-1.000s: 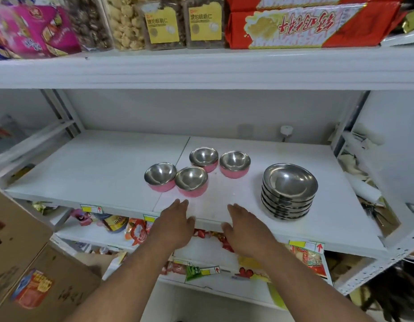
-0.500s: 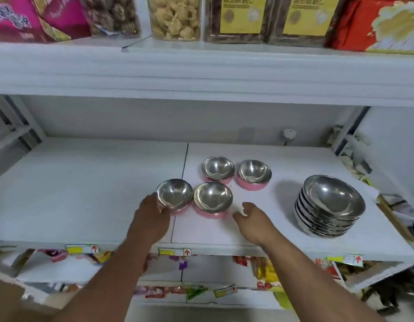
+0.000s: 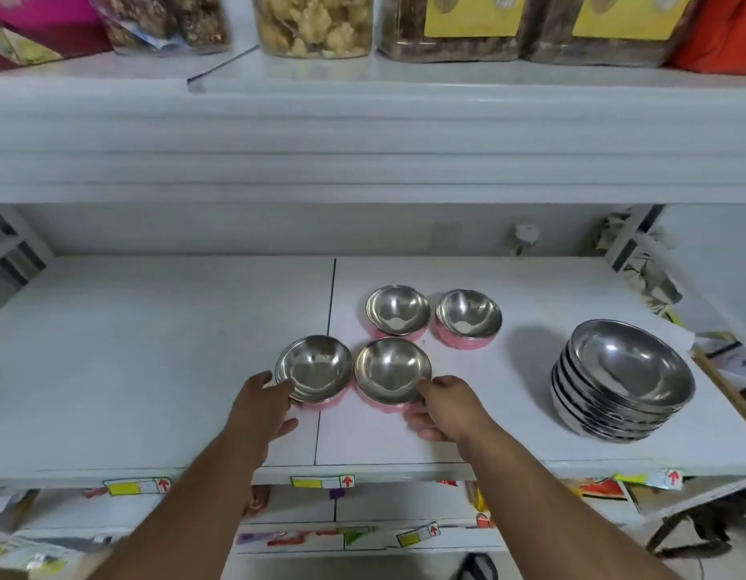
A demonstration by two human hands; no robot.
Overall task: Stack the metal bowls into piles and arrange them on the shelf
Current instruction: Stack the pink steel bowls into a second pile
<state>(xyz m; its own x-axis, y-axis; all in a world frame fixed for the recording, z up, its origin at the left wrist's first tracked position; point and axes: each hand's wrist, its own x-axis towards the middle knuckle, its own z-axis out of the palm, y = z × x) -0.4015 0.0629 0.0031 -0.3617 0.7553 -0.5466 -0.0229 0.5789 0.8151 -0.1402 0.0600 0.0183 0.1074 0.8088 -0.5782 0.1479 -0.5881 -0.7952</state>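
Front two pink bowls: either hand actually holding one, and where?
Left hand touches the front-left bowl at its near-left rim; right hand pinches the front-right bowl at its near-right rim. Both bowls sit on the shelf, unlifted.

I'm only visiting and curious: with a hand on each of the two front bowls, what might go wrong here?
1. The front bowls touch rim to rim, so lifting one may drag or tip the other.
2. The left hand and right hand pinch only the near rims; smooth metal could slip.
3. The back bowls sit close behind and could get bumped.
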